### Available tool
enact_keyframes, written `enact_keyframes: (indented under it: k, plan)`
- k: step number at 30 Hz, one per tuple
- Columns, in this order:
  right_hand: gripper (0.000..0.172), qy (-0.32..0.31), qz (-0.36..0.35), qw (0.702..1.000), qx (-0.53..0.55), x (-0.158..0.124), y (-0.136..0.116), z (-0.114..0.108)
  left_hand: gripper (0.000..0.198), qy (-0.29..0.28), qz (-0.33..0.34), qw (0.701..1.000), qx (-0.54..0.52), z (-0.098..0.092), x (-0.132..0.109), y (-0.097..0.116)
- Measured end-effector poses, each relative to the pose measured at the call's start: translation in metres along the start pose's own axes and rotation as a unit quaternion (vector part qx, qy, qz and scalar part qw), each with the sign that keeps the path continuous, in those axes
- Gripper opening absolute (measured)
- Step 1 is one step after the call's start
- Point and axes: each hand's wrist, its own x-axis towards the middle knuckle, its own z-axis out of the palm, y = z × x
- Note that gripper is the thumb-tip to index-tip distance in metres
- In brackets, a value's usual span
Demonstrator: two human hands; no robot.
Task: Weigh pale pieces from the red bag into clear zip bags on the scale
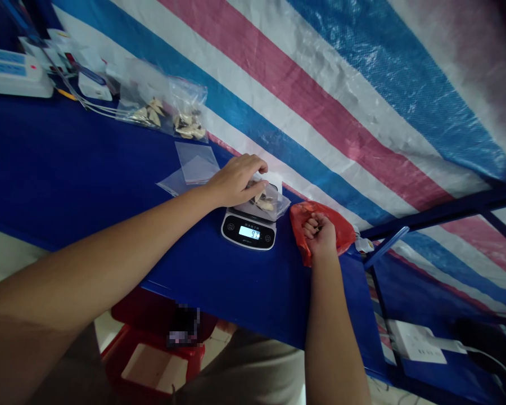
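Observation:
A kitchen scale (248, 232) with a lit display, which seems to read 97, stands on the blue table. On its platform lies a clear plastic bag (280, 207) with pale, dark-edged slices (263, 201) in it. My left hand (239, 179) is at the bag's left side, thumb and fingers curved around its edge; part of the grip is hidden. To the right of the scale, my right hand (319, 232) is inside an open red plastic bag (341, 225). Its fingers are curled closed, and what they hold cannot be made out.
Flat clear bags (196, 163) lie left of the scale. Farther back stand two filled bags, one with pale slices (189, 121), near cables and a white device (14, 73). Striped sheeting (278, 84) hangs behind the table (88, 169). A red stool (194, 360) is below; a power strip (417, 340) sits at right.

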Motion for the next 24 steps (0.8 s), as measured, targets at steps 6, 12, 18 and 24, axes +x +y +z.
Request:
enact_keyframes:
  k: [6,12,18,24]
  plan:
    - [0.015,-0.002,-0.002,1.0,-0.005,-0.001,0.0,0.001,0.022,0.002,0.0,1.0,0.0,0.0,0.0,0.0]
    - [0.03,-0.01,-0.034,0.999,-0.011,-0.006,-0.004,0.005,0.022,-0.003,0.003,1.0,0.0,0.0,0.0,0.0]
    - [0.032,0.0,-0.105,0.991,-0.088,-0.02,-0.006,0.012,0.022,0.002,0.009,1.0,0.004,-0.003,0.001,0.0]
    - [0.033,-0.011,-0.121,0.955,-0.269,-0.034,-0.002,0.018,0.022,0.028,-0.008,0.999,0.021,-0.005,0.002,-0.005]
